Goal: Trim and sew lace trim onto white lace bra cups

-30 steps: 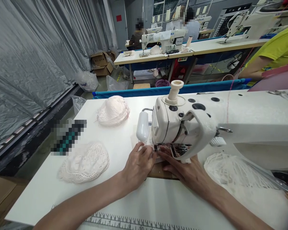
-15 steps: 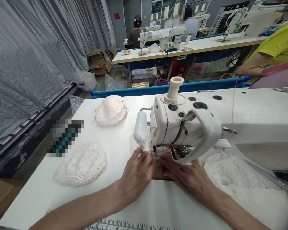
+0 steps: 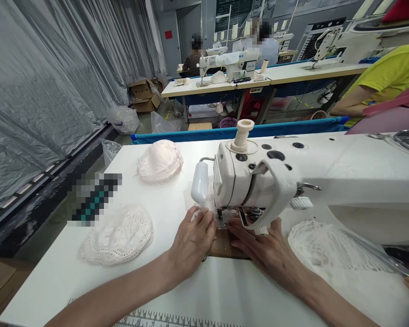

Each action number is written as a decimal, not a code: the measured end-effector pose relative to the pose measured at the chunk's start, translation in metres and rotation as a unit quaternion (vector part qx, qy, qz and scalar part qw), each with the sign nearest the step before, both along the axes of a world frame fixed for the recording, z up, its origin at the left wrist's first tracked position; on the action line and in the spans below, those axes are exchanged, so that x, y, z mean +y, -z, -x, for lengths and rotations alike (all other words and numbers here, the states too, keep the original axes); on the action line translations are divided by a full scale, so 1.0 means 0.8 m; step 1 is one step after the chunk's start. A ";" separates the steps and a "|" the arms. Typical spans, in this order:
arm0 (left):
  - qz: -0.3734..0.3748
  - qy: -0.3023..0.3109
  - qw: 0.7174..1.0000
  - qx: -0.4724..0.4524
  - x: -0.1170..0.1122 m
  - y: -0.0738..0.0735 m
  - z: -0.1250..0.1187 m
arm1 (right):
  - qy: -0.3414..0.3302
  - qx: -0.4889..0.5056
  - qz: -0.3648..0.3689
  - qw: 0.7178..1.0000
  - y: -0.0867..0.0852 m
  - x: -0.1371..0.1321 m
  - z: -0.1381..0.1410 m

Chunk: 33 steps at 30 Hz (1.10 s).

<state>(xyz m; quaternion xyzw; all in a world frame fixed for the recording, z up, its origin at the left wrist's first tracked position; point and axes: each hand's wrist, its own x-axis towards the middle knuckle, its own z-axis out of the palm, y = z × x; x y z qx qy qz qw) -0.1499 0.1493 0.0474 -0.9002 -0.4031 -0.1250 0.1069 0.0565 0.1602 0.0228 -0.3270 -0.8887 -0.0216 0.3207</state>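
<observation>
The head of a white sewing machine point(image 3: 245, 177) stands over the work, and a strip of white lace fabric point(image 3: 210, 190) lies beneath its presser foot point(image 3: 220, 214). My left hand point(image 3: 195, 236) is just left of the foot, its fingers bent and closed on the lace edge. On the other side, my right hand point(image 3: 264, 247) lies with its fingers stretched out flat, the tips at the fabric beside the foot. The machine's guard partly hides those fingers. A brown plate point(image 3: 225, 247) shows between the two hands.
A pale pink fabric cup point(image 3: 160, 161) and a white lace piece point(image 3: 117, 236) lie on the left of the white table point(image 3: 163, 290). More white lace point(image 3: 323, 243) sits right of my arm. A printed ruler point(image 3: 157, 318) runs along the front. Someone in a yellow shirt point(image 3: 388, 77) is at the right.
The view has shifted slightly. Less lace shows at the presser foot, and more of the brown plate is uncovered between my hands. Both hands keep nearly the same place.
</observation>
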 end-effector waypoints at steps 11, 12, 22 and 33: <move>-0.020 -0.056 0.998 0.028 -0.032 0.006 -0.001 | 0.043 -0.009 0.031 0.999 -0.003 -0.003 0.005; -0.013 -0.052 0.998 0.027 -0.052 0.003 -0.005 | 0.045 -0.012 0.050 0.998 -0.005 -0.005 0.007; 0.136 -0.093 0.981 -0.103 -0.061 -0.035 0.026 | 0.034 -0.002 0.149 0.988 -0.003 -0.045 0.053; 0.571 -0.076 0.726 -0.376 -0.077 -0.065 0.040 | -0.156 0.204 0.605 0.753 -0.048 -0.065 0.040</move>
